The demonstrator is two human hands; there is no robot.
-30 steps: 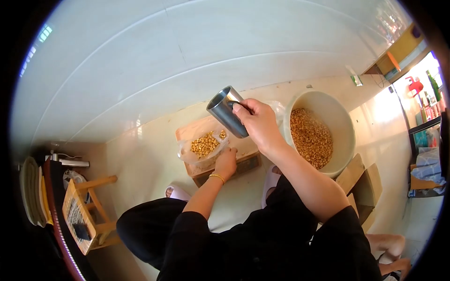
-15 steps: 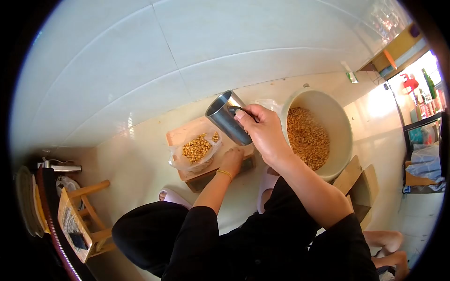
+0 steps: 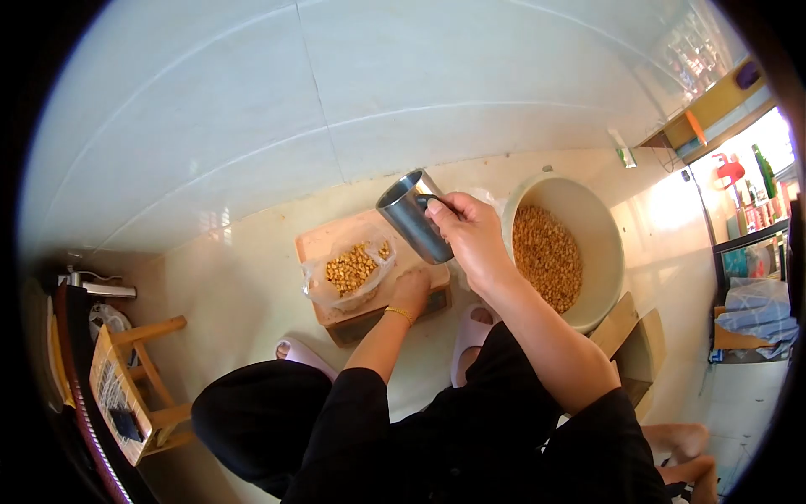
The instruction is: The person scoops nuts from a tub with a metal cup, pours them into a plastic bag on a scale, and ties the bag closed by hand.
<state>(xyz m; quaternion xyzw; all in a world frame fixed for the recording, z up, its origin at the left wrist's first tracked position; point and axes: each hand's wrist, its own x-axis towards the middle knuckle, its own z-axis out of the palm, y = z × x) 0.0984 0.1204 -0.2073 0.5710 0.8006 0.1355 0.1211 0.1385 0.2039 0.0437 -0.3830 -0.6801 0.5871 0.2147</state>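
My right hand [image 3: 472, 233] is closed round the black handle of a stainless steel mug [image 3: 413, 225], tilted with its mouth toward the upper left. The mug's inside looks dark. Below it, my left hand [image 3: 410, 291], with a yellow bracelet at the wrist, rests over the right part of a pinkish flat-topped scale [image 3: 317, 245]. Its fingers point down and are mostly hidden, so what they grip cannot be made out. A clear plastic bag [image 3: 363, 294] holding yellow corn-like kernels [image 3: 351, 270] sits open on the scale, just left of that hand.
A large pale bucket [image 3: 606, 252], part filled with kernels [image 3: 547, 256], stands to the right. An open cardboard box [image 3: 642, 340] is below it. A wooden stool [image 3: 138, 370] stands at left, a tiled wall [image 3: 235, 109] ahead. Another person's limbs [image 3: 684, 449] show at lower right.
The view has shifted slightly. My right hand still holds the tilted mug above the scale, and my left hand stays by the bag.
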